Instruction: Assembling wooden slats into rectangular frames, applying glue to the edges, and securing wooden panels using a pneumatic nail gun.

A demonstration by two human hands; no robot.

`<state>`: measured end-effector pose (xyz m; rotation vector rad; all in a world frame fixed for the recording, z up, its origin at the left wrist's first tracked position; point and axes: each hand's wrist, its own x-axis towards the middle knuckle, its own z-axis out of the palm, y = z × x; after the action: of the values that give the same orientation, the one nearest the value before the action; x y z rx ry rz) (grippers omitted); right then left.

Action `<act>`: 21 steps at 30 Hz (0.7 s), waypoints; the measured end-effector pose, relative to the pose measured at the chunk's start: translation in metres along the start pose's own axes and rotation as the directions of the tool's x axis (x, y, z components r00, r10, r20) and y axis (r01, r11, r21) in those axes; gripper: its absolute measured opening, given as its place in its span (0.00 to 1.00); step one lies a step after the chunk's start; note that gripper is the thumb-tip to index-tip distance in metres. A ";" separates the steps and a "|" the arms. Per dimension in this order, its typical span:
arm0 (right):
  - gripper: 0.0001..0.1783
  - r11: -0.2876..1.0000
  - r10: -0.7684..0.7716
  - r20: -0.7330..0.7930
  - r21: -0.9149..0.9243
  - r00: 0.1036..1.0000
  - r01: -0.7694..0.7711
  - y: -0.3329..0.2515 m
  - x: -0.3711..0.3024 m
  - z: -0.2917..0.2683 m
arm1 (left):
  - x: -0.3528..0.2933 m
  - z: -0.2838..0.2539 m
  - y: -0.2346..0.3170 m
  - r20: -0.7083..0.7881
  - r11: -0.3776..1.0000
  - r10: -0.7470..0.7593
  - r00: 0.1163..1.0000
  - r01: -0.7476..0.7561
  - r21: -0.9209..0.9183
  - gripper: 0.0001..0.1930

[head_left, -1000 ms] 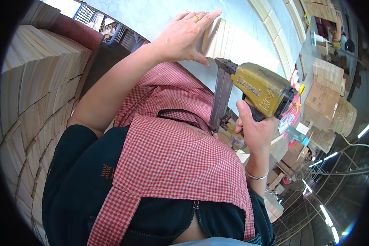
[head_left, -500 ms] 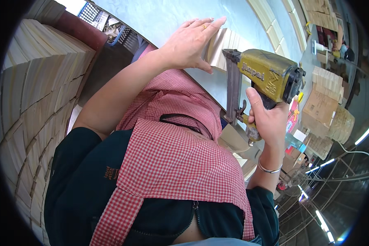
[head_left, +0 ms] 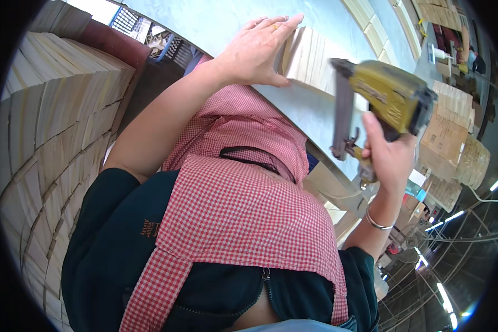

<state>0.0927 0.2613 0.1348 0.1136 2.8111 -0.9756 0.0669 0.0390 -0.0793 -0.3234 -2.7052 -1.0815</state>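
Note:
In my right hand point(head_left: 392, 157) is a yellow and black pneumatic nail gun point(head_left: 390, 91), my fingers wrapped round its handle. The gun is slightly blurred, and its nose end overlaps the right side of a row of pale wooden pieces point(head_left: 311, 58) standing side by side on the table. At the left end of that row is my left hand point(head_left: 257, 52), fingers stretched out and thumb spread apart. Its palm side faces the end piece; whether it presses on the wood is hidden.
The pale blue-grey table point(head_left: 205, 22) runs diagonally past my apron. Long wooden strips point(head_left: 371, 33) lie on its far side. Tall stacks of wooden pieces point(head_left: 66, 99) stand at my left, near a blue basket point(head_left: 163, 47). Cardboard boxes point(head_left: 445, 130) are at the right.
The nail gun and my right hand have moved to the right, uncovering more of the wooden row. My left hand has shifted only slightly and stays at the row's left end.

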 end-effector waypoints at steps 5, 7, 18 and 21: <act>0.21 0.987 0.157 -0.232 0.021 0.960 -0.157 0.079 -0.016 -0.060 | -0.001 -0.012 0.000 -0.044 0.994 0.076 0.996 -0.073 0.076 0.65; 0.21 0.992 0.125 -0.255 0.032 0.959 -0.121 0.140 -0.025 -0.081 | 0.001 -0.040 0.009 0.099 0.972 -0.123 0.987 0.140 -0.186 0.58; 0.31 0.718 0.070 -0.386 -0.620 0.920 -0.315 0.379 -0.029 -0.090 | -0.012 -0.131 -0.031 0.449 0.550 -0.685 0.574 0.811 -0.198 0.35; 0.29 0.673 0.165 -0.409 -0.618 0.897 -0.406 0.370 -0.017 -0.086 | -0.009 -0.125 -0.029 0.362 0.552 -0.709 0.605 0.796 -0.249 0.32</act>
<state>0.1445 0.6042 -0.0207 0.6515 3.0902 0.2379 0.0816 -0.0703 -0.0121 0.8537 -2.8291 -1.9154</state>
